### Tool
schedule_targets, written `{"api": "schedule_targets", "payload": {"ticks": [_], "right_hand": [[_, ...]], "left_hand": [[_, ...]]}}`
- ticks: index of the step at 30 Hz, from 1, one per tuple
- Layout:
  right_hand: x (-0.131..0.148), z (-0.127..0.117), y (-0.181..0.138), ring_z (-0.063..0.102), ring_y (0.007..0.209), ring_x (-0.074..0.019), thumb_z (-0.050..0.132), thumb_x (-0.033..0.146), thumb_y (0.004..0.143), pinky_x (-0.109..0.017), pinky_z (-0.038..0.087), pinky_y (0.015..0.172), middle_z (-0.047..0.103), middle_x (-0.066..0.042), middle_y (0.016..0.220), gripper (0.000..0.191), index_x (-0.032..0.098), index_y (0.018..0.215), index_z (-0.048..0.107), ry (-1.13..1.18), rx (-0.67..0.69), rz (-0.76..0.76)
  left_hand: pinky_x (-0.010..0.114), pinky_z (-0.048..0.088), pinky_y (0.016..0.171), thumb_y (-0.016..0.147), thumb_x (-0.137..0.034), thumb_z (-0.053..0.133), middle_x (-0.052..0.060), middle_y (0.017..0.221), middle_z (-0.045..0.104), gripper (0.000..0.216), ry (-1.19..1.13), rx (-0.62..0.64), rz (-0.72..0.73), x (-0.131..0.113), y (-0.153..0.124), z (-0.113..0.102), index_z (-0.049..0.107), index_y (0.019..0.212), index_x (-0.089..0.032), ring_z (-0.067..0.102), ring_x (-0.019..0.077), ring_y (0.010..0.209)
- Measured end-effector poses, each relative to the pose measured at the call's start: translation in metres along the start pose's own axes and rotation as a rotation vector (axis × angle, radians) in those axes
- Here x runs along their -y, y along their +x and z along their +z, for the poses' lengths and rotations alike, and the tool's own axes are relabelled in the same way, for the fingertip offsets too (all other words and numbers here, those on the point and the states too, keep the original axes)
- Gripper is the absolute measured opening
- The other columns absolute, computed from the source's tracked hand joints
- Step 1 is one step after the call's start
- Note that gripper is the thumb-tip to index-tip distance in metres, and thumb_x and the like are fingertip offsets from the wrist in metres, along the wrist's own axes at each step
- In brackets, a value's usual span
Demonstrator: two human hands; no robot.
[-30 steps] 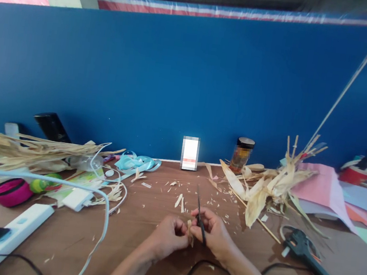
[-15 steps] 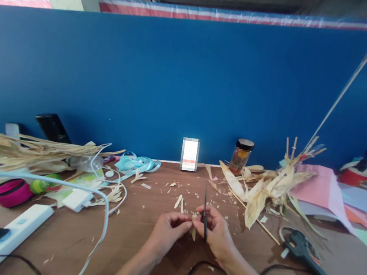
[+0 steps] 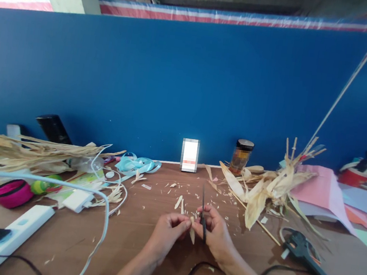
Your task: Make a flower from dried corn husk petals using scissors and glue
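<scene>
Both my hands meet low in the middle of the brown table. My left hand is closed, pinching a small strip of dried corn husk that hangs between the hands. My right hand is wrapped round black scissors, whose blades point up and away from me, and its fingertips also touch the husk strip. Small husk scraps lie scattered on the table just beyond my fingers.
A pile of dried husks and sticks lies to the right, by a jar and pink paper. A black glue gun sits right. Left are long husks, blue ribbon, a power strip, cables and a pink pouch.
My hands have shifted slightly up and away from me on the table. The scissors have swung from leaning left to nearly upright. The husk strip now hangs lower between my hands.
</scene>
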State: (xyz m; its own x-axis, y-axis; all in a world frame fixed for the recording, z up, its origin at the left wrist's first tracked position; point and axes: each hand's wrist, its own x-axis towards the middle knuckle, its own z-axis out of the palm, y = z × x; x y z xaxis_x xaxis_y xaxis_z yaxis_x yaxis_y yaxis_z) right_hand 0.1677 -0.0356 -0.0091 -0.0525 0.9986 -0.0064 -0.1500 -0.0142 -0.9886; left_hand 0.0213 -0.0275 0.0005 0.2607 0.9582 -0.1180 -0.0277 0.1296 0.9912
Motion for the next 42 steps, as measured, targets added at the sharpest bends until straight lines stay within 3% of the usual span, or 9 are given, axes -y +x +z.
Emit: {"api": "schedule_targets", "payload": {"ticks": [7, 15, 21, 30, 37, 42], "right_hand": [[0.0006, 0.003, 0.0, 0.053, 0.054, -0.0095, 0.075, 0.027, 0.056, -0.019, 0.039, 0.053, 0.057, 0.006, 0.062, 0.047, 0.02, 0.092, 0.045, 0.016, -0.017, 0.024], [-0.0003, 0.0054, 0.0, 0.052, 0.054, -0.0088, 0.075, 0.024, 0.057, -0.019, 0.038, 0.053, 0.057, 0.007, 0.062, 0.044, 0.02, 0.089, 0.045, 0.041, -0.005, 0.029], [-0.003, 0.0025, -0.0002, 0.047, 0.051, -0.0059, 0.074, 0.021, 0.059, -0.016, 0.035, 0.051, 0.055, 0.008, 0.061, 0.042, 0.021, 0.089, 0.045, 0.096, 0.022, 0.038], [-0.0009, 0.0006, -0.0002, 0.044, 0.048, -0.0047, 0.074, 0.02, 0.059, -0.016, 0.032, 0.049, 0.056, 0.008, 0.057, 0.042, 0.02, 0.088, 0.045, 0.135, 0.032, 0.049], [-0.0009, 0.0003, -0.0007, 0.048, 0.05, -0.006, 0.075, 0.02, 0.057, -0.016, 0.033, 0.051, 0.058, 0.006, 0.058, 0.042, 0.019, 0.087, 0.046, 0.167, 0.028, 0.062], [-0.0016, 0.0002, 0.0008, 0.05, 0.051, -0.0071, 0.076, 0.021, 0.056, -0.018, 0.036, 0.052, 0.06, 0.005, 0.061, 0.043, 0.019, 0.087, 0.046, 0.268, 0.003, 0.065]], "left_hand": [[0.02, 0.036, 0.05, 0.072, -0.036, 0.057, 0.001, 0.057, 0.058, 0.024, 0.126, -0.073, 0.114, 0.0029, 0.0011, 0.0009, 0.063, 0.067, -0.013, 0.048, 0.0111, 0.052], [0.02, 0.037, 0.051, 0.073, -0.036, 0.056, 0.001, 0.057, 0.057, 0.025, 0.118, -0.07, 0.124, 0.0054, 0.0016, 0.0019, 0.063, 0.069, -0.012, 0.048, 0.0106, 0.052], [0.019, 0.03, 0.048, 0.07, -0.038, 0.059, -0.003, 0.051, 0.05, 0.027, 0.001, -0.025, 0.034, 0.0045, 0.0006, 0.002, 0.064, 0.069, -0.011, 0.039, 0.007, 0.048], [0.018, 0.027, 0.047, 0.064, -0.036, 0.067, -0.002, 0.052, 0.05, 0.026, -0.12, 0.031, -0.064, 0.0015, 0.0013, 0.0016, 0.066, 0.07, -0.011, 0.036, 0.0055, 0.048], [0.016, 0.03, 0.047, 0.065, -0.035, 0.067, -0.003, 0.052, 0.05, 0.025, -0.156, 0.045, -0.079, 0.0027, 0.0009, 0.0006, 0.065, 0.068, -0.011, 0.038, 0.0041, 0.047], [0.018, 0.041, 0.053, 0.064, -0.035, 0.068, -0.001, 0.063, 0.056, 0.027, -0.227, 0.035, -0.175, 0.0041, -0.0027, 0.0016, 0.064, 0.08, -0.013, 0.047, 0.006, 0.054]]}}
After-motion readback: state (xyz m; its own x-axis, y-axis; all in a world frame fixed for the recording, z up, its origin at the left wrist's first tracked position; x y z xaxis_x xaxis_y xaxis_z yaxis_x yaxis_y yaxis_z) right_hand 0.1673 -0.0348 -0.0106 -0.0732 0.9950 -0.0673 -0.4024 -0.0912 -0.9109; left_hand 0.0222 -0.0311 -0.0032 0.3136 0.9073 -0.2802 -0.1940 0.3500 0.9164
